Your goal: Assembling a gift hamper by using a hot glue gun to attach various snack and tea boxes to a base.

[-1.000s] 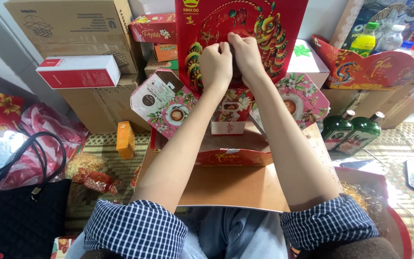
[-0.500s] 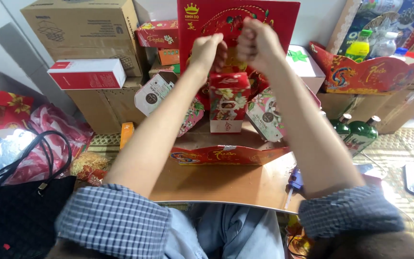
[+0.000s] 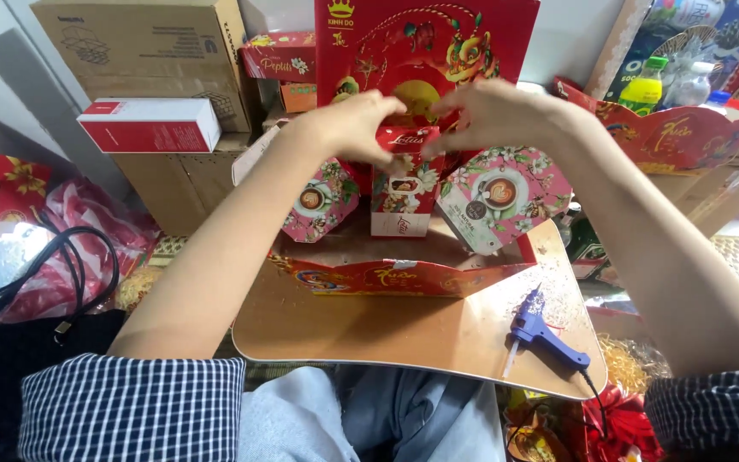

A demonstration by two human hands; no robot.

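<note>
The small red box (image 3: pixel 404 184) at frame centre is pinched at its top by the left hand (image 3: pixel 357 124) and right hand (image 3: pixel 493 115). It could be tipped against the flowered packs (image 3: pixel 506 197) beside it if pressed unevenly.

Both bare forearms reach from the lower corners toward the upper centre of the frame, checked sleeves pushed up; the left hand (image 3: pixel 351 127) and right hand (image 3: pixel 493 115) meet, fingers curled, fingertips nearly touching.

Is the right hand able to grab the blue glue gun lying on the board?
Probably yes. The glue gun lies in the open on the brown board, below the right hand, with nothing on top of it. The hand is busy at the small red box though.
</note>
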